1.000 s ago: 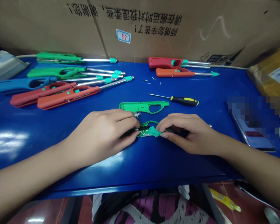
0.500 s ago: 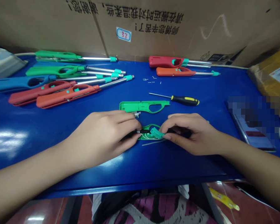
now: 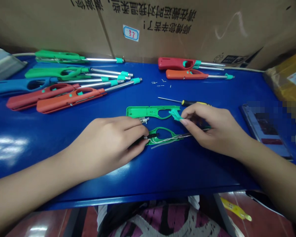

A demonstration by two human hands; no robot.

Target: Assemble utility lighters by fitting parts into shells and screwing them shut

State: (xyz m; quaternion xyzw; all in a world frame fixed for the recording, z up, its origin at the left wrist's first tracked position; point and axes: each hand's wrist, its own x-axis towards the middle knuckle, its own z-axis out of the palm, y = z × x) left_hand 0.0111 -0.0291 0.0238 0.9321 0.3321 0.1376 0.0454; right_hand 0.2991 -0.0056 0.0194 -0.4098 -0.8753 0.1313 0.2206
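Two lines of inverted Chinese print, with "师傅您辛苦了!" legible in the lower one, are carried by the cardboard carton point(image 3: 207, 42) behind the blue bench point(image 3: 167, 174); "33" is written in red on its blue-bordered sticker point(image 3: 131, 33). A teal trigger point(image 3: 175, 115) is pinched between thumb and forefinger of the right grip point(image 3: 212, 126), near the upper green half-shell point(image 3: 145, 112). By the left grip point(image 3: 118, 141), the left end of the lower green half-shell point(image 3: 172, 133) is clasped on the bench — a black part point(image 3: 153, 135) and white wires point(image 3: 162, 141) are contained there.
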